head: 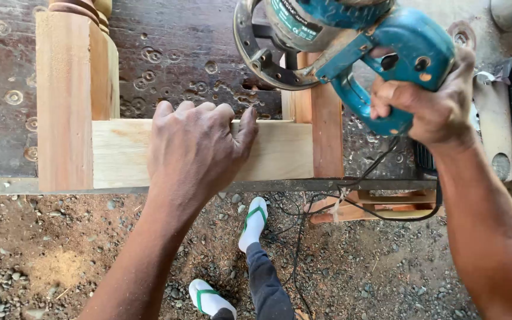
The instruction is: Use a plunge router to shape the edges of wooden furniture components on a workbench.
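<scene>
While the left hand is laid flat, fingers spread, on the pale wooden rail, the piece is pressed against the scarred workbench. A teal power router is held above the rail's right end, its handle clenched in the right hand (cord trailing down). Reddish posts flank the rail.

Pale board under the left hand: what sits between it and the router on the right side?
In the head view, a reddish upright post stands between the pale board and the teal router held by the right hand. The left hand presses the board.
</scene>
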